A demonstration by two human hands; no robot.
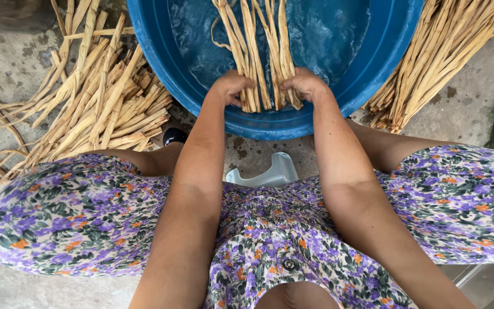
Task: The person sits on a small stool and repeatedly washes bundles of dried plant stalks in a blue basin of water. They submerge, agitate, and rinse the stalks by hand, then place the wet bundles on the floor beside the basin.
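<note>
Concrete floor [458, 109] under us, outdoors, stained. Our left hand [231, 86] and right hand [305, 84] side by side, each clamped on near ends of wet reed strips [258, 46]. Strips lie in water inside blue basin [373, 74], running away from us. Dry reed piles flank basin: left pile [98, 109], right pile [435, 57]. Floral dress [87, 212] covers our knees; grey stool [267, 174] between them.

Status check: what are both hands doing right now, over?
Left hand and right hand both gripping wet straw strips. Strips lie in water-filled blue tub. Nothing blocking.
</note>
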